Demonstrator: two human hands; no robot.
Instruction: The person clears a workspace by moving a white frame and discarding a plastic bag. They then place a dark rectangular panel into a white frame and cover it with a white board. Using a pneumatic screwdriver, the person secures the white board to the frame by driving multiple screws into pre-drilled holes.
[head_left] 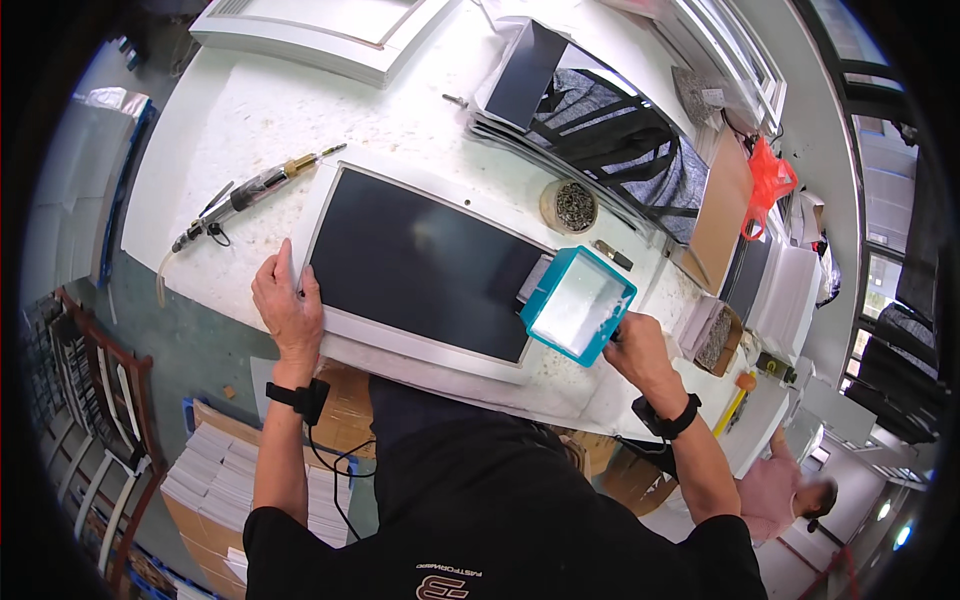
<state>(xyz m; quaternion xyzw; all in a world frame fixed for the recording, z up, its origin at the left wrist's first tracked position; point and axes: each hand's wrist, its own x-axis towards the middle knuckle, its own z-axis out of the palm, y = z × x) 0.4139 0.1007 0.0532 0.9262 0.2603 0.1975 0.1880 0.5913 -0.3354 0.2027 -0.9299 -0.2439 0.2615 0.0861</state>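
A wide dark panel in a white frame (420, 262) lies on the white worktable in front of me. At the frame's left end is my left hand (288, 308), its fingers over the outer edge and its thumb on the near side of them. My right hand (640, 350) is closed on a teal rectangular, box-like thing (541, 312) with a whitish inside. The teal thing covers part of the frame's right end. A small grey block (534, 279) shows beside it, partly hidden. What the right fingers wrap round is partly covered.
A power screwdriver (262, 188) lies left of the panel. Beyond the panel stands a round tub of screws (570, 206). Another box of small metal parts (714, 338) is at the right. White frames (350, 50) and a dark-topped stack (528, 75) occupy the far side. A person (775, 490) is at lower right.
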